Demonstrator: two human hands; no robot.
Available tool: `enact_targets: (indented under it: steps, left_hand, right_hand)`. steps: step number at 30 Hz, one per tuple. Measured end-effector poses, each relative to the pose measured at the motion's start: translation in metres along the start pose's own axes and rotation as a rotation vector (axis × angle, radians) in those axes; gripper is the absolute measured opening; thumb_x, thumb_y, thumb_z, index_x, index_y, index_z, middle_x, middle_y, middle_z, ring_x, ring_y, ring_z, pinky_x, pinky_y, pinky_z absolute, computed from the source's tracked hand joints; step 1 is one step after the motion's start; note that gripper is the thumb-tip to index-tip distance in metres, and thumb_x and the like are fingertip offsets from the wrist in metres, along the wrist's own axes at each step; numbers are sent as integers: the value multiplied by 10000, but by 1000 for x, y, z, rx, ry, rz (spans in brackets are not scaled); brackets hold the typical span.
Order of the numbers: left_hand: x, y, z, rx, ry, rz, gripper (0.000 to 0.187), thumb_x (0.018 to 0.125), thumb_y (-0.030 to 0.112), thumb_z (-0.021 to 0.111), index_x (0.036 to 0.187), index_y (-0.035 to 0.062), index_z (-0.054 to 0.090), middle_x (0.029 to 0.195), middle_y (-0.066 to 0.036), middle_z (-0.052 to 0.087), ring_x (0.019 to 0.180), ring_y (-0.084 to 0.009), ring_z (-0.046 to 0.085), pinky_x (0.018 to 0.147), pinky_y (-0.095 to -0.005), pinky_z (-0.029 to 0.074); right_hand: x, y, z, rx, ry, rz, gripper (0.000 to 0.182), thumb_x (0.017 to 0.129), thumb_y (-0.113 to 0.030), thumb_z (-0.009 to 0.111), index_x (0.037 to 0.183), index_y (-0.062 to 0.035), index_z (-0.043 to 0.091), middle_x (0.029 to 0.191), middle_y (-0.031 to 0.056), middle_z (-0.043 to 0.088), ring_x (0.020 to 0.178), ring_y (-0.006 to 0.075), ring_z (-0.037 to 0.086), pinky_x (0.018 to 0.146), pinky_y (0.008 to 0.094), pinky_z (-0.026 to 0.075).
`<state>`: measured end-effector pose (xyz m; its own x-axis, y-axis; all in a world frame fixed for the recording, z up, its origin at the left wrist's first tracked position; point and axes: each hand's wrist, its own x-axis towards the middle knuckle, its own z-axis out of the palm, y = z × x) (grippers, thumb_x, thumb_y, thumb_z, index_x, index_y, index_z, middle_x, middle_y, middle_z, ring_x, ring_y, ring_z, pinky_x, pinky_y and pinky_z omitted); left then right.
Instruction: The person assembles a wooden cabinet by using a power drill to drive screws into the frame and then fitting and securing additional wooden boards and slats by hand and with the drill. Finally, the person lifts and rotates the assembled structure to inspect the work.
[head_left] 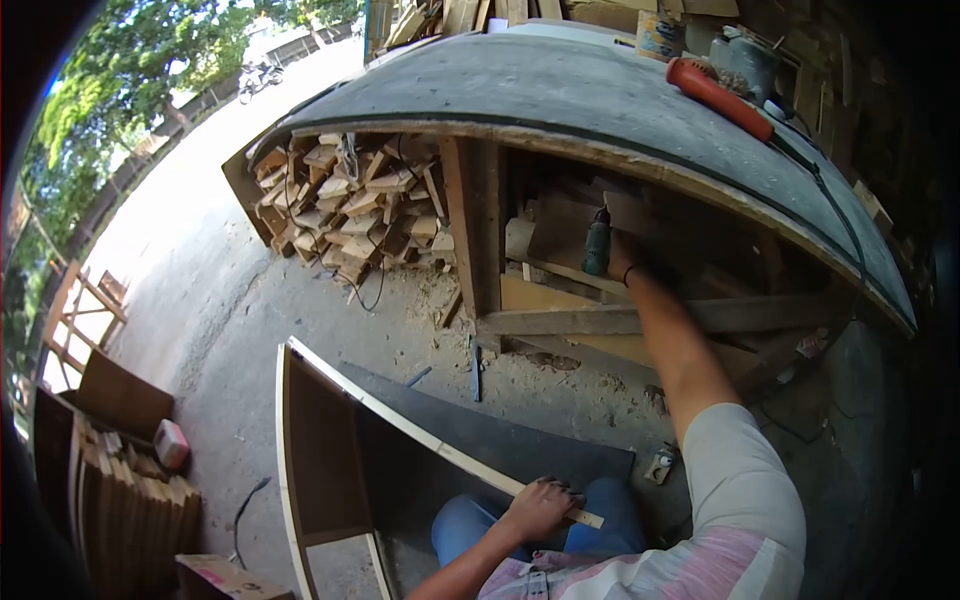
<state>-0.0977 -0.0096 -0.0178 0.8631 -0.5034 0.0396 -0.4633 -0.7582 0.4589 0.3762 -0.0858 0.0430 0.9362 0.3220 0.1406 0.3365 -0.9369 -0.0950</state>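
The left hand curls over the wooden frame, its grip narrow around 1 pale edge. Beyond, the right hand reaches beneath the bench to 1 green drill (shadow hides that grip; I cannot tell its state). 1 red tool lies on top.

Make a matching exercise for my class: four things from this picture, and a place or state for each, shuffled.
Things:
1. Drill
2. Scrap wood
3. Left hand
4. Red tool

Places or states:
A. In a loose pile
B. On the bench top
C. At the right hand
D. On the pale strip

Right pairs: 1-C, 2-A, 3-D, 4-B
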Motion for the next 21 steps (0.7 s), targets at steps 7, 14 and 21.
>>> enact_targets:
  steps: [7,14,21]
  left_hand:
    - [1,1,-4,26,105,-2,156,776,248,665,877,130,674,760,-66,631,832,-250,644,825,-387,489]
    - [2,-5,8,66,6,-23,283,730,317,737,951,147,683,893,-50,664,958,-240,640,883,-391,482]
    - [5,-2,-4,67,-40,-66,337,734,383,764,1009,195,714,879,-66,674,933,-265,655,829,-393,507]
  right_hand:
    - [-95,-39,-87,56,187,-322,629,756,-177,706,1329,-24,497,1101,255,648,1065,403,625,893,513,495]
    - [-343,-16,-147,929,-71,-253,268,825,-148,774,1050,-34,683,848,3,687,715,137,624,658,291,500]
    - [-480,34,-175,910,-419,92,246,838,-169,788,1032,-61,683,798,-16,643,647,64,564,581,237,467]
